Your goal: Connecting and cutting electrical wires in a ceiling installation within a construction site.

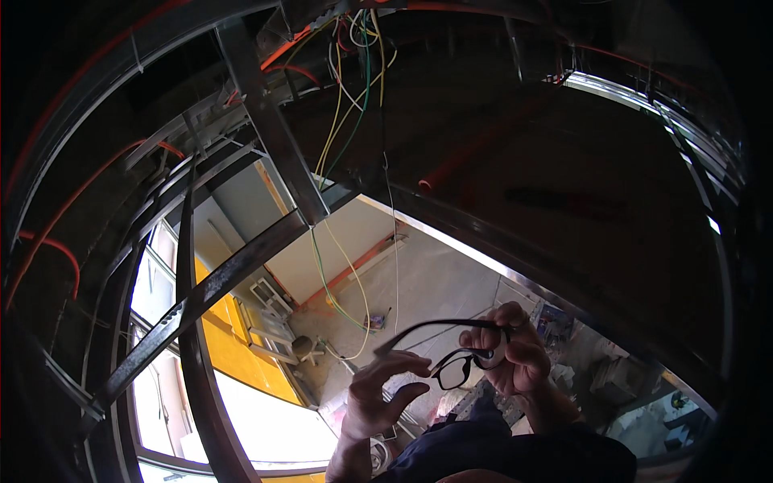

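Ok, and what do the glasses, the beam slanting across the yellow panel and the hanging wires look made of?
Glasses: probably plastic, given the smooth, evenly dark frame.
Beam: likely bare metal, from its mottled grey sheen.
Wires: apparently plastic-coated, judging by their yellow, green and white colours; cores hidden.

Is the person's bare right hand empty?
No, the bare right hand grips black-framed, clear-lensed eyeglasses by one end, fingers closed around the frame.
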Available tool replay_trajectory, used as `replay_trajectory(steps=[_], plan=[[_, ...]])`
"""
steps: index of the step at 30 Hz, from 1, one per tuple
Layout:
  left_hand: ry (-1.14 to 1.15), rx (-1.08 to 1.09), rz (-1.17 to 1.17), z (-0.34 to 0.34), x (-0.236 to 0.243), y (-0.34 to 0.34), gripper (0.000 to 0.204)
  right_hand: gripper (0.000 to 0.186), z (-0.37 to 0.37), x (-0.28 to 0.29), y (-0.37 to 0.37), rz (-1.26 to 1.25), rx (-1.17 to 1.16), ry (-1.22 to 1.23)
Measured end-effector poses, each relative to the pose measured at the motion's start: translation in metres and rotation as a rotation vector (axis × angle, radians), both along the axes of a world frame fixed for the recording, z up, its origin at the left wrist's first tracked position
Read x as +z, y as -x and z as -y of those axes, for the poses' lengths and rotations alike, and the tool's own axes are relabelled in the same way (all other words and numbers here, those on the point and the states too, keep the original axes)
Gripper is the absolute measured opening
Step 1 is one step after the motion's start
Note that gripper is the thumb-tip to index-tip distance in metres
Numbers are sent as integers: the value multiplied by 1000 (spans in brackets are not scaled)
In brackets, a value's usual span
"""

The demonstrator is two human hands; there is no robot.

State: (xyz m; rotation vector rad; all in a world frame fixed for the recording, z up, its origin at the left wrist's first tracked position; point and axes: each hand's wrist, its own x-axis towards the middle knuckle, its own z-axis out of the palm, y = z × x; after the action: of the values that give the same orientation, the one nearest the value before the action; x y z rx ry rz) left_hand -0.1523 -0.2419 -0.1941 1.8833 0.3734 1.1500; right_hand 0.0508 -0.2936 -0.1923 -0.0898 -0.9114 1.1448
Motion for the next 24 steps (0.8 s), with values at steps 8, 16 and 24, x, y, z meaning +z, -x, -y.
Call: replay_trajectory(steps=[8, 16, 24], plan=[[-95, 134, -160, -4, 18, -16, 29, 44, -1, 0, 0, -193, 141, -85], [-147, 226, 12, -23, 33, 6, 23, 44, 4, 18, -15, 199, -156, -78], [-275, 222, 425, -24, 76, 10, 17, 22, 9, 51, -1, 389, -562, -64]])
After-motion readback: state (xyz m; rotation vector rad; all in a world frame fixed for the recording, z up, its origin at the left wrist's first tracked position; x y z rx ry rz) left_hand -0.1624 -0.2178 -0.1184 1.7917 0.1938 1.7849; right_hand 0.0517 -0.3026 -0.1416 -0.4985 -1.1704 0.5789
